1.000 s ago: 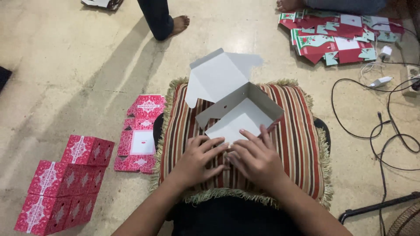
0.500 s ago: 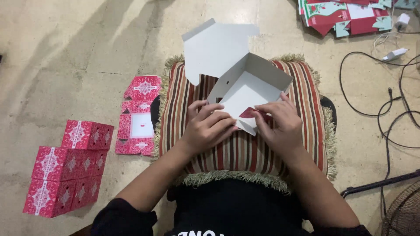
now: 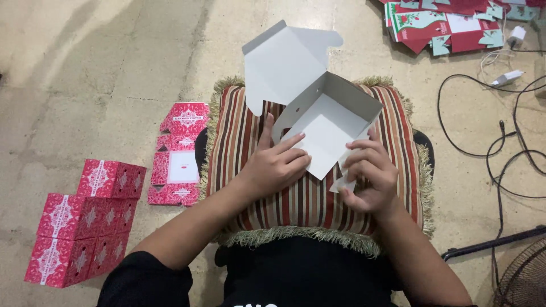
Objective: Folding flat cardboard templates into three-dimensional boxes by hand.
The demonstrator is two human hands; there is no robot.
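Observation:
A half-folded cardboard box (image 3: 318,111), white inside, lies on a striped cushion (image 3: 250,142) on my lap. Its lid flap stands open toward the far side. My left hand (image 3: 278,162) presses on the box's near left wall and bottom panel, thumb pointing up along the wall. My right hand (image 3: 367,176) grips the box's near right flap, fingers curled around the folded white edge.
Several folded red patterned boxes (image 3: 85,222) are stacked on the floor at the left. A pile of flat red box blanks (image 3: 179,153) lies beside the cushion. More flat blanks (image 3: 455,23) sit at the far right, with cables (image 3: 500,142) and a fan (image 3: 526,278) at the right.
The view has shifted so the cushion sits lower and more central. My right hand has moved down from the box's wall and closed on the near right flap; my left hand stays on the box.

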